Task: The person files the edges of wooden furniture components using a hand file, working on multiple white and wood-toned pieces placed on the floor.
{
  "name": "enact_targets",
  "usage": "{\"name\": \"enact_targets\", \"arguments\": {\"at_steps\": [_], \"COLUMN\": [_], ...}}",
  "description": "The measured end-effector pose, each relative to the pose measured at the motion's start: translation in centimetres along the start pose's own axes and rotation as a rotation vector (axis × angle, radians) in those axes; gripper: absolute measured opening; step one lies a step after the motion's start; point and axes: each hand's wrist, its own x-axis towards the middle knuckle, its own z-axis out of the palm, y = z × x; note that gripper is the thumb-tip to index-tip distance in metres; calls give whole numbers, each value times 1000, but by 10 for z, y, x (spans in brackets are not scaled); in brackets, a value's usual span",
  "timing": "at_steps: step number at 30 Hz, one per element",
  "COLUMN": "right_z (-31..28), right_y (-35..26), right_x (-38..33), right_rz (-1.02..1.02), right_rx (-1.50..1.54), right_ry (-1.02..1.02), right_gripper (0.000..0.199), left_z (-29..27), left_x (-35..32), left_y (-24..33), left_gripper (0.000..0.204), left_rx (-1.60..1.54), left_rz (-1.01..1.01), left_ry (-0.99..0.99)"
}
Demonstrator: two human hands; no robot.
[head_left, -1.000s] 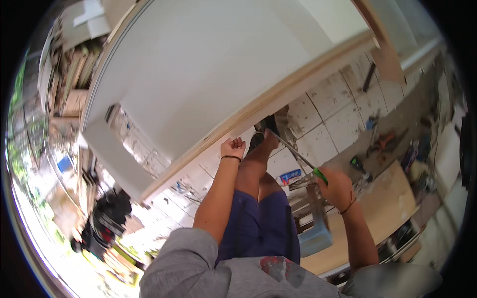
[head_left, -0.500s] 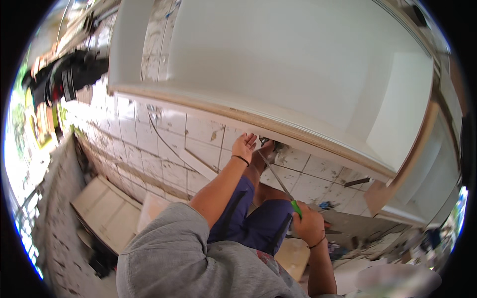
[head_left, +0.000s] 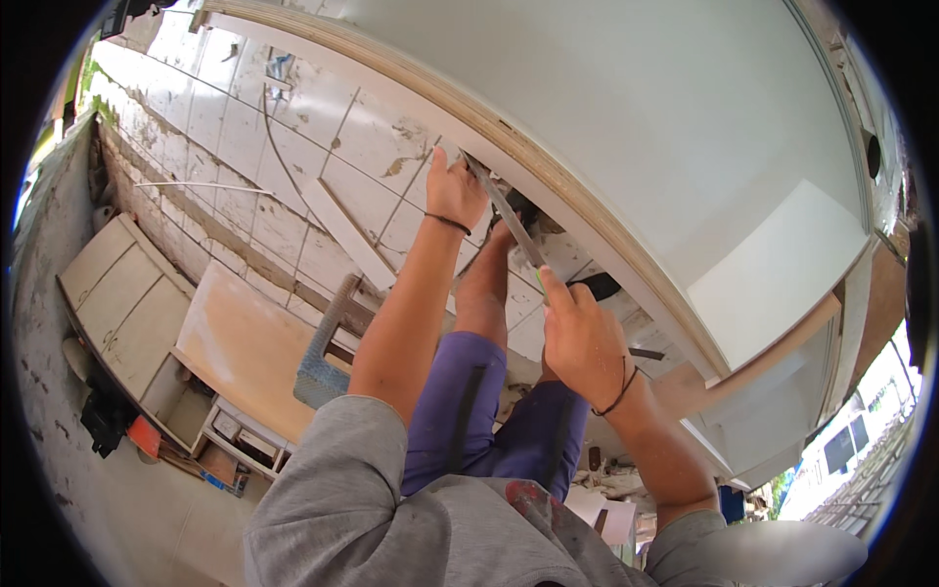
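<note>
A long, flat metal file (head_left: 511, 217) with a green handle slants across the front of a large white cabinet panel. My right hand (head_left: 585, 338) is closed round its handle, mostly hiding the green. The far end of the file lies against the panel's raw wooden edge (head_left: 469, 112). Beside that end is my left hand (head_left: 457, 194), fingers stretched out and apart, gripping nothing that I can see. Whether its fingertips touch the file or the panel edge I cannot tell.
The white cabinet (head_left: 626, 108) fills the upper right. A loose pale strip (head_left: 354, 235) lies on the dirty tiled floor, left of my legs. Nearby are a blue-grey woven stool (head_left: 321, 377), a wooden board (head_left: 249, 347) and a low cabinet (head_left: 122, 308).
My view has turned and shifted. The right hand has moved up and forward with the file, closer to the panel edge. The left hand stays near the file's far end.
</note>
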Motion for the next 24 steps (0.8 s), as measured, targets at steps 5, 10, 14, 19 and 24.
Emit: {"name": "enact_targets", "arguments": {"at_steps": [5,10,14,19,24], "right_z": [5,26,58,8,7], "right_y": [20,76,92,51,88], "right_x": [25,57,75,2,0], "right_rz": [11,45,-25,54,91], "right_rx": [-123,-209,-122,-129,-156], "right_ry": [-33,-94,0,-39,-87], "right_gripper": [47,47,42,43,45], "left_z": [-46,5,-15,20,43], "left_x": [42,53,82,2,-6], "left_y": [13,-16,-16,-38,-46], "left_gripper": [92,83,71,86,83], "left_rx": [-329,-426,-287,-401,-393], "left_rz": [-96,0,133,-116,-113], "left_ry": [-451,-2,-102,86,89]}}
